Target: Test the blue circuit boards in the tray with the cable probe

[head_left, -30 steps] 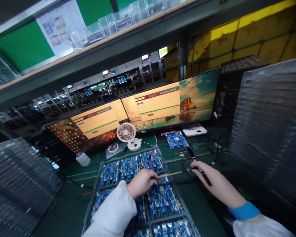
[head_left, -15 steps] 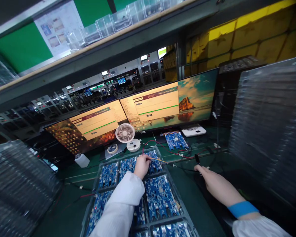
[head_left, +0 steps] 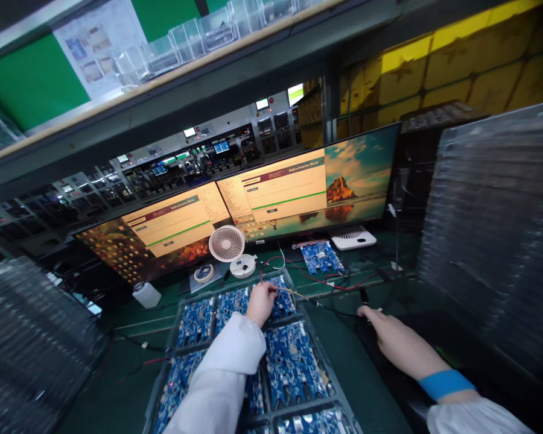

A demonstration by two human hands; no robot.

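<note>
Two fingers (head_left: 271,290) pinch cable (head_left: 294,293) above board (head_left: 280,301)

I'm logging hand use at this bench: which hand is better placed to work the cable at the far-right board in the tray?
Left, probably. The left hand already rests on that circuit board at the cable; the right hand lies off the tray, on the mat.

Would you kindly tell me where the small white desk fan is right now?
In the head view, the white desk fan stands left of centre, below the seam between the two monitors, just behind the tray of blue circuit boards.
</note>
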